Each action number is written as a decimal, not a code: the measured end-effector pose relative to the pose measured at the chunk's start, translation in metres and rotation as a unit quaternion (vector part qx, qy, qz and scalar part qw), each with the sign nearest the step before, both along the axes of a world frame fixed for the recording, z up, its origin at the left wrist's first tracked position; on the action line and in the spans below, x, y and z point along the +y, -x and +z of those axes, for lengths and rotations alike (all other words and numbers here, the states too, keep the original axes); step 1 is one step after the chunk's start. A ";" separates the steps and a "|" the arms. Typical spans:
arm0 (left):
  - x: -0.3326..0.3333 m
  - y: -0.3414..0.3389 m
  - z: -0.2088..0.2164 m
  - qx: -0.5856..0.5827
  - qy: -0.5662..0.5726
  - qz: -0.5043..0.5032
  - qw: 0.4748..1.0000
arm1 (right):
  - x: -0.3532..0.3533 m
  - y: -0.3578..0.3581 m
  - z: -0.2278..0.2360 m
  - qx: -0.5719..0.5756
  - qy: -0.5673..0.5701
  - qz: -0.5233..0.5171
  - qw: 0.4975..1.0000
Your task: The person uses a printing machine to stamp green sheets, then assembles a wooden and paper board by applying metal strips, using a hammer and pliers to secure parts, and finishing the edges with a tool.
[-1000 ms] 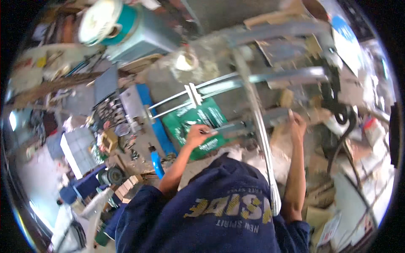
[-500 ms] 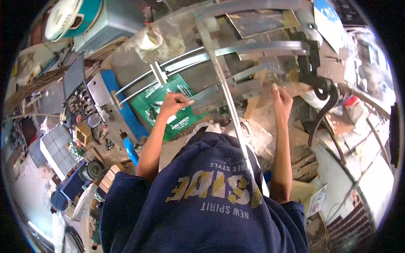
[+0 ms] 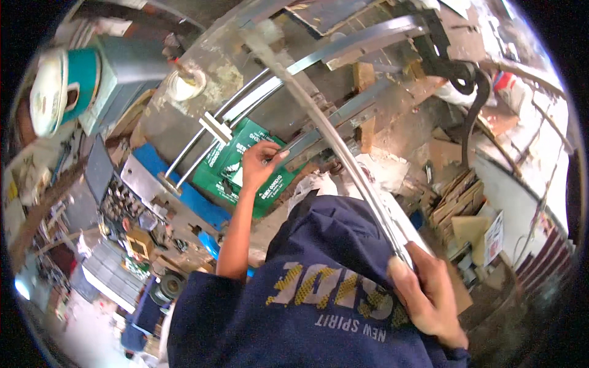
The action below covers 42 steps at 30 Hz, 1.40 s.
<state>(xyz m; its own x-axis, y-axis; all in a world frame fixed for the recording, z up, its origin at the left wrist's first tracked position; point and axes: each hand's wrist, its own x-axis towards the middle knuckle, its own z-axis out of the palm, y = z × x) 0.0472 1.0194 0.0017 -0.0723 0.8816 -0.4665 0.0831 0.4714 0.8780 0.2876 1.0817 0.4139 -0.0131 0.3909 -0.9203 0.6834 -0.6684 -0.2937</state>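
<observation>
My left hand [image 3: 261, 165] pinches the near end of a flat grey metal strip [image 3: 304, 144], thumb against fingers. The strip stretches away to the upper right over the workbench. My right hand [image 3: 426, 294] is low on the right, close to my shirt, closed around the near end of a long shiny metal bar [image 3: 331, 138]. That bar slants across the view, from the upper middle down to my right hand, and passes over the strip. Beneath my left hand lies a green printed sheet [image 3: 273, 190].
Twin metal rails with a white crosspiece [image 3: 215, 127] lie left of the bar. A white pot [image 3: 186, 84] stands beyond them. At the right is a dark curved iron piece [image 3: 478, 110]. A teal and white bucket [image 3: 80, 80] is at far left, with cardboard [image 3: 457, 196] lower right.
My right hand has come down from beside the strip's far part and closed on the long bar. My left hand stays at the strip's end. The view has turned.
</observation>
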 end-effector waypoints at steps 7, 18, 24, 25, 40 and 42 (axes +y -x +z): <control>-0.003 -0.019 0.007 0.112 -0.106 0.054 0.987 | 0.013 0.048 0.035 -0.144 -0.159 -0.045 0.976; 0.002 -0.039 0.008 0.133 -0.040 0.012 0.990 | 0.030 0.030 0.024 -0.041 -0.038 -0.072 0.996; 0.032 -0.054 -0.001 0.151 0.053 -0.095 0.982 | 0.035 0.024 0.020 -0.038 0.021 -0.099 0.994; 0.028 -0.058 -0.004 0.193 0.020 -0.055 0.980 | 0.031 0.022 0.018 -0.021 -0.002 -0.095 0.995; 0.013 -0.061 -0.025 0.134 -0.041 0.010 0.990 | 0.019 0.017 -0.014 -0.085 0.009 0.049 0.995; 0.007 -0.060 -0.032 0.166 -0.014 0.011 0.986 | 0.020 0.018 -0.017 -0.097 0.018 0.053 0.994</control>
<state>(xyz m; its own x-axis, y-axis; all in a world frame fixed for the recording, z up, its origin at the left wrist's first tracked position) 0.1068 1.0267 -0.0299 -0.2366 0.8901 -0.3895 0.3585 0.4526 0.8165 0.2701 1.1021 0.3970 0.1268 0.3644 -0.9226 0.7921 -0.5971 -0.1270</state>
